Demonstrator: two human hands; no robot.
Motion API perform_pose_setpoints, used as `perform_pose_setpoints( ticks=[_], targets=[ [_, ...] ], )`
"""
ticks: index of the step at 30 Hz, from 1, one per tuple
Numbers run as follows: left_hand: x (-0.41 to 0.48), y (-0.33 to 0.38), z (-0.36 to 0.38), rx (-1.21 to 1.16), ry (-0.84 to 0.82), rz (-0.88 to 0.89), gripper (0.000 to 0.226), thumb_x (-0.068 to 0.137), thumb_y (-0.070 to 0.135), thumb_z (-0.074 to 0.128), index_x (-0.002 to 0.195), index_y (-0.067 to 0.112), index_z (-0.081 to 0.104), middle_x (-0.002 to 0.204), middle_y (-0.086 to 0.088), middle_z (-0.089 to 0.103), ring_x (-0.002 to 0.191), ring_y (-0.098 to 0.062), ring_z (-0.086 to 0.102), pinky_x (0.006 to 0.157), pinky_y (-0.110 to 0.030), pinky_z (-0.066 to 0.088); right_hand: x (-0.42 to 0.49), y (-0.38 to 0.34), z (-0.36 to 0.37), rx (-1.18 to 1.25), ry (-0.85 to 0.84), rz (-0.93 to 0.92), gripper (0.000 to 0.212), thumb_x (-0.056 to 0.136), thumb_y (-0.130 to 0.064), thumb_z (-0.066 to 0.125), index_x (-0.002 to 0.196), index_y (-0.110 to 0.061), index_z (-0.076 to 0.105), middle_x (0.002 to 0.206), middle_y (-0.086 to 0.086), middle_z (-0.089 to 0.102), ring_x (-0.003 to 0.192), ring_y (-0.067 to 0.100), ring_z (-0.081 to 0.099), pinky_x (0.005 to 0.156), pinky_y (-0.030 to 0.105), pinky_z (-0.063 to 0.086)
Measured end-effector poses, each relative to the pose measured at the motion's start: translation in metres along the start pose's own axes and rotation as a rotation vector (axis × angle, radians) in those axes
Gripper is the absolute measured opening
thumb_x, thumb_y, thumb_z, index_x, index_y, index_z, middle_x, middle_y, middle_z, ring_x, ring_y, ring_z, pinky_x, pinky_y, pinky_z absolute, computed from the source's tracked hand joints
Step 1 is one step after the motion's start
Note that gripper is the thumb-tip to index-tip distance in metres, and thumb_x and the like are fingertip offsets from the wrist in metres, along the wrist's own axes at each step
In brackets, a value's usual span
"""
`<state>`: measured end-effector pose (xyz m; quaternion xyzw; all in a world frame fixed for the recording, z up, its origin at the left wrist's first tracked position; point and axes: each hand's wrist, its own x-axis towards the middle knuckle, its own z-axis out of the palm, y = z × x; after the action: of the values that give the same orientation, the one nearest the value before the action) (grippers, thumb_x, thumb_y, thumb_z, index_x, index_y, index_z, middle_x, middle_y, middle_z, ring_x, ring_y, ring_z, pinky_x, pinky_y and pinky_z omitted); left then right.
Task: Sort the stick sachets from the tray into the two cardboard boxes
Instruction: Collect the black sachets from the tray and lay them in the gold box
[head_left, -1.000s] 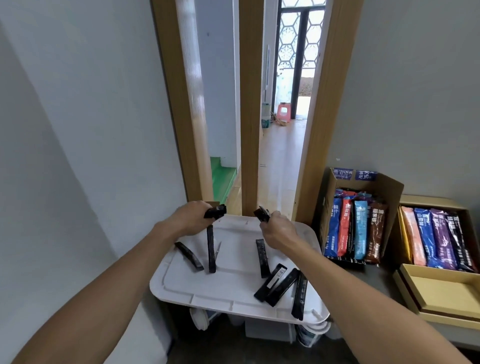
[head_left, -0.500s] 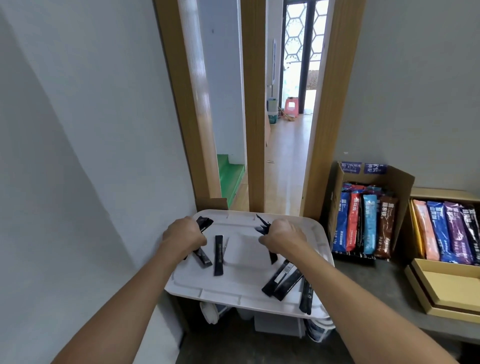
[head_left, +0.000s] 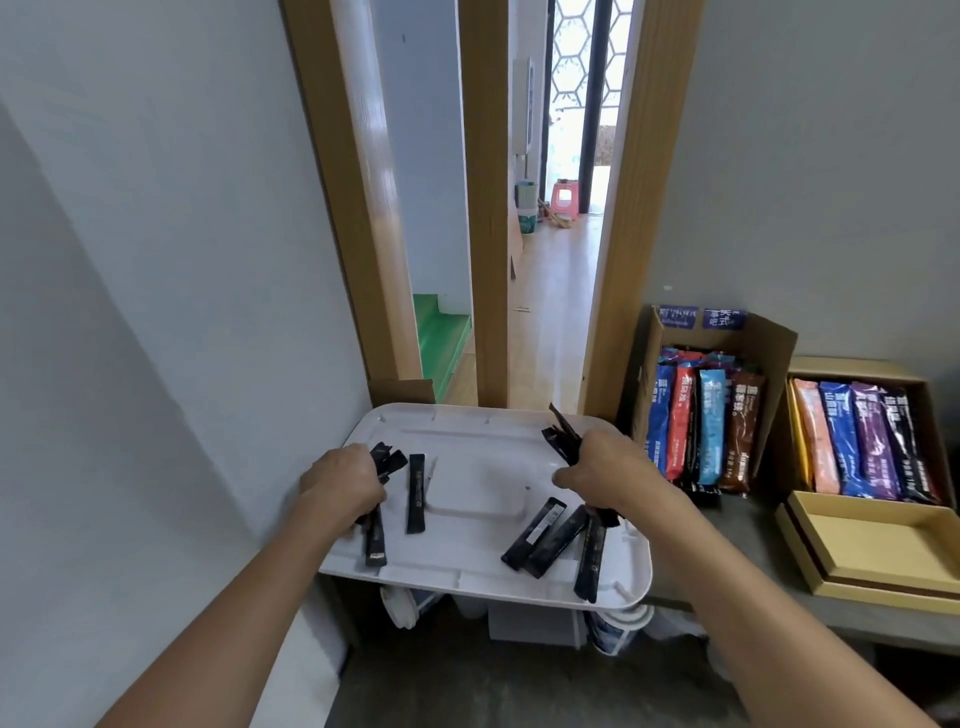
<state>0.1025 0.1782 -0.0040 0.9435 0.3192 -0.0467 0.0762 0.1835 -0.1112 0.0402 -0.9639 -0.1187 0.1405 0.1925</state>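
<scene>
Both left hand (head_left: 343, 480) and right hand (head_left: 597, 470) clutch sachets (head_left: 560, 439) over the tray (head_left: 467, 421); loose sachets (head_left: 415, 493) lie between them.

Smooth, faintly glossy white plastic tray (head_left: 467, 431); shiny black film stick sachets (head_left: 416, 493); matt brown cardboard box (head_left: 774, 353); wood-grain door frame (head_left: 634, 208) with satin sheen; rough, matt, concrete-like grey ledge (head_left: 737, 540).

The left hand (head_left: 343, 480) and the right hand (head_left: 597, 470) are bare. The left forearm (head_left: 249, 597) and the right forearm (head_left: 753, 597) are bare too, uncovered along their whole visible length from the wrist to the lower frame edge. The fingers (head_left: 569, 475) are mostly hidden behind the hands' backs.
</scene>
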Motion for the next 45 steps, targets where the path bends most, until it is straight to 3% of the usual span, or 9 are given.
perform_pose_setpoints(
  ticks=[4,11,17,23,29,35,38,41,45],
  targets=[
    [-0.001,0.007,0.001,-0.010,0.063,0.046,0.012,0.092,0.020,0.062,0.100,0.014,0.055,0.107,-0.010,0.069,0.089,-0.028,0.060,0.073,-0.032,0.047,-0.013,0.013,0.011,-0.163,-0.081,0.078,0.047,0.094,-0.057,0.067,0.074,-0.016,0.054,0.073,0.000,0.064,0.071,0.020,0.066,0.062,0.030,0.052],
    [-0.005,0.037,-0.006,-0.189,0.110,0.205,0.031,0.097,0.038,0.064,0.111,0.013,0.052,0.109,-0.012,0.068,0.102,-0.034,0.065,0.080,-0.041,0.053,-0.022,-0.004,0.033,-0.242,0.000,0.107,0.067,0.084,-0.080,0.060,0.092,-0.013,0.062,0.083,0.001,0.063,0.075,0.018,0.060,0.067,0.030,0.048],
    [-0.016,0.035,0.015,-0.164,0.043,0.130,0.050,0.090,0.051,0.070,0.114,0.013,0.050,0.105,-0.007,0.061,0.104,-0.031,0.065,0.072,-0.035,0.044,-0.013,-0.018,0.054,-0.052,-0.005,0.136,0.059,0.081,-0.046,0.085,0.122,-0.011,0.062,0.115,0.007,0.063,0.087,0.023,0.055,0.068,0.032,0.044],
    [-0.012,0.027,0.016,-0.286,0.040,0.145,0.033,0.088,0.033,0.073,0.105,0.015,0.052,0.102,-0.008,0.066,0.096,-0.031,0.063,0.077,-0.039,0.054,-0.005,-0.014,0.055,0.094,0.024,0.096,0.027,0.080,-0.020,0.081,0.091,-0.016,0.057,0.082,-0.001,0.058,0.079,0.022,0.060,0.053,0.027,0.041],
    [-0.015,0.030,0.014,-0.357,0.131,0.159,0.040,0.091,0.033,0.072,0.116,0.012,0.049,0.098,-0.004,0.062,0.094,-0.033,0.065,0.073,-0.040,0.052,0.003,0.013,0.044,0.651,-0.095,0.036,0.034,0.071,-0.015,0.095,0.098,-0.010,0.074,0.089,0.006,0.079,0.084,0.021,0.076,0.077,0.033,0.062],
    [-0.032,0.065,-0.021,-0.942,0.081,0.300,0.021,0.100,0.016,0.059,0.118,0.012,0.047,0.097,-0.004,0.064,0.088,-0.025,0.063,0.070,-0.033,0.046,-0.011,0.024,0.029,1.030,-0.069,-0.085,0.038,0.074,-0.008,0.093,0.108,-0.009,0.077,0.099,0.006,0.082,0.095,0.023,0.079,0.085,0.033,0.062],
    [-0.049,0.092,-0.026,-1.230,-0.033,0.380,0.019,0.104,0.009,0.053,0.120,0.016,0.046,0.100,-0.004,0.073,0.102,-0.024,0.073,0.079,-0.028,0.055,-0.018,0.028,0.018,1.104,0.006,-0.136,0.056,0.070,-0.012,0.096,0.119,-0.012,0.070,0.106,0.005,0.081,0.098,0.020,0.079,0.085,0.033,0.064],
    [-0.066,0.120,-0.024,-1.472,-0.144,0.348,0.027,0.105,0.003,0.050,0.125,0.021,0.044,0.092,-0.012,0.077,0.087,-0.021,0.078,0.069,-0.039,0.063,-0.028,0.041,0.003,1.132,0.061,-0.149,0.040,0.073,-0.013,0.094,0.109,-0.012,0.076,0.099,0.004,0.082,0.094,0.020,0.079,0.078,0.028,0.063],
    [-0.082,0.158,-0.014,-1.585,-0.275,0.289,0.027,0.101,0.000,0.055,0.125,0.012,0.057,0.066,-0.004,0.065,0.062,-0.019,0.070,0.095,-0.057,0.056,-0.038,0.070,-0.014,1.170,0.107,-0.156,0.031,0.075,-0.006,0.091,0.101,-0.015,0.076,0.090,0.000,0.082,0.082,0.015,0.080,0.065,0.021,0.061]
  ],
)
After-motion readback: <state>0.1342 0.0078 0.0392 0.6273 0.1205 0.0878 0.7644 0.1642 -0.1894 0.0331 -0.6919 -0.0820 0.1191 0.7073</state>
